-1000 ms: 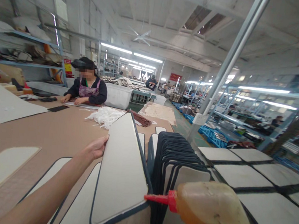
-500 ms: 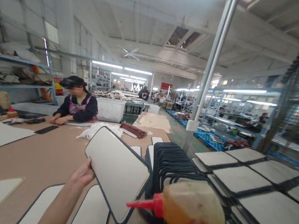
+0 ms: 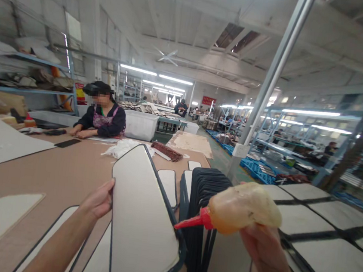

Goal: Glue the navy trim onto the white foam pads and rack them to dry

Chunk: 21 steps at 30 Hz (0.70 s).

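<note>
A white panel with a dark edge [image 3: 140,218] stands tilted in front of me, and my left hand [image 3: 100,200] grips its left edge. My right hand [image 3: 259,239] is wrapped round a squeeze bottle [image 3: 245,205] of amber liquid. The bottle lies nearly level, its red nozzle [image 3: 194,220] pointing left with the tip at the panel's right edge. Behind the bottle, a row of dark-edged panels [image 3: 211,180] stands upright, close together.
More panels lie on the brown table [image 3: 77,164], with white scraps [image 3: 130,149] and a brown bundle [image 3: 167,151] farther back. A person [image 3: 102,112] sits at the far left side. Stacked panels [image 3: 327,259] fill the right, near a metal post [image 3: 272,76].
The bottle has moved up and slightly right, its nozzle tip now at the panel's edge. The panel has turned to a steeper tilt. The view has shifted a little left.
</note>
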Tool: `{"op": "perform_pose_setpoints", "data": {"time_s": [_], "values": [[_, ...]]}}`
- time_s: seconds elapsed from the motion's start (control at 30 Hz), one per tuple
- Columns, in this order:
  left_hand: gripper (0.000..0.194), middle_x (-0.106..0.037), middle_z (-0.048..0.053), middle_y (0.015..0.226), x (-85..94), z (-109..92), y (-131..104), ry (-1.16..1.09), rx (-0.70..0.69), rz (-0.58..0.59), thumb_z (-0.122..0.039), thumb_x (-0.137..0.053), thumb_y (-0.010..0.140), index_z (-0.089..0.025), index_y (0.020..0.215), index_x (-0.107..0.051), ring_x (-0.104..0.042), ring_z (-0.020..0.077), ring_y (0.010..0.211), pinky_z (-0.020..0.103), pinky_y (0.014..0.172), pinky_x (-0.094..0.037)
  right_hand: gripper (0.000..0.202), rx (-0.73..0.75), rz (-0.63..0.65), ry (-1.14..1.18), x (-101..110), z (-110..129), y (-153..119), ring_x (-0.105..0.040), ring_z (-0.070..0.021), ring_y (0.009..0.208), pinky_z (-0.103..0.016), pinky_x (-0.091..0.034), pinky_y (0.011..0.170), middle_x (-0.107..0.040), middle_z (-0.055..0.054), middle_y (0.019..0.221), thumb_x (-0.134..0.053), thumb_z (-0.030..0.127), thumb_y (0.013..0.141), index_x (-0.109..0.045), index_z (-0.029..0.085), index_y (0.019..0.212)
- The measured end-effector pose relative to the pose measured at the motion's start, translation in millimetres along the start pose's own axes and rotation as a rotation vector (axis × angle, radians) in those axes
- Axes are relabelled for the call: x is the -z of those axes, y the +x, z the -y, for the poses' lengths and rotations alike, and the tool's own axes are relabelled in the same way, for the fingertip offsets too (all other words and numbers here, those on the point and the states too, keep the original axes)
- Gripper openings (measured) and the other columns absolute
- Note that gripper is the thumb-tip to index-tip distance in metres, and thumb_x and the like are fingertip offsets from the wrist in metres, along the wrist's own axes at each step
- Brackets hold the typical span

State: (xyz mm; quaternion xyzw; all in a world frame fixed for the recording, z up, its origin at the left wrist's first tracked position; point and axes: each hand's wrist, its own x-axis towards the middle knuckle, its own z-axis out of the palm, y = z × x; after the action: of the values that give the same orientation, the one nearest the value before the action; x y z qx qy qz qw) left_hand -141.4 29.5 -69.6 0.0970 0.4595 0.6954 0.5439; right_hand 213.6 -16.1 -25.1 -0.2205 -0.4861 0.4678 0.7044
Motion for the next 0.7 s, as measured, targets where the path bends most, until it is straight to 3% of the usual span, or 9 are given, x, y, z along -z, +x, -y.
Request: {"op": "perform_pose_setpoints", "data": {"time_s": [0.23, 0.53, 0.7], "values": [[0.024, -0.069, 0.002, 0.055, -2.7, -3, -4, 0.066, -0.045, -0.005, -0.011, -0.039, 0.093, -0.01, 0.103, -0.061, -0.064, 0.0141, 0.043, 0.02, 0.043, -0.053, 0.058, -0.055, 0.158, 0.003, 6, -1, 0, -0.066, -0.0266, 0.093, -0.035, -0.053, 0.083, -0.073, -0.006, 0.097, -0.083, 0.024, 0.058, -0.064, 0.026, 0.113], [0.028, -0.067, -0.001, 0.055, 0.5, -2, 1, -0.006, -0.016, -0.041, -0.011, -0.04, 0.093, -0.008, 0.114, -0.059, -0.063, 0.013, 0.042, 0.019, 0.045, -0.053, 0.064, -0.127, 0.097, 0.029, 25, -7, -17, -0.065, -0.031, 0.095, -0.046, -0.051, 0.086, -0.072, -0.011, 0.098, -0.083, 0.022, 0.057, -0.063, 0.023, 0.117], [0.041, -0.07, -0.001, 0.064, 10.5, -2, 14, -0.152, -0.034, -0.087, -0.016, -0.033, 0.096, -0.015, 0.136, -0.043, -0.06, 0.0091, 0.043, 0.015, 0.046, -0.05, 0.056, -0.197, -0.011, 0.191, 30, -21, -29, -0.066, -0.0322, 0.095, -0.047, -0.053, 0.083, -0.07, -0.013, 0.108, -0.081, 0.033, 0.062, -0.065, 0.026, 0.115]]}}
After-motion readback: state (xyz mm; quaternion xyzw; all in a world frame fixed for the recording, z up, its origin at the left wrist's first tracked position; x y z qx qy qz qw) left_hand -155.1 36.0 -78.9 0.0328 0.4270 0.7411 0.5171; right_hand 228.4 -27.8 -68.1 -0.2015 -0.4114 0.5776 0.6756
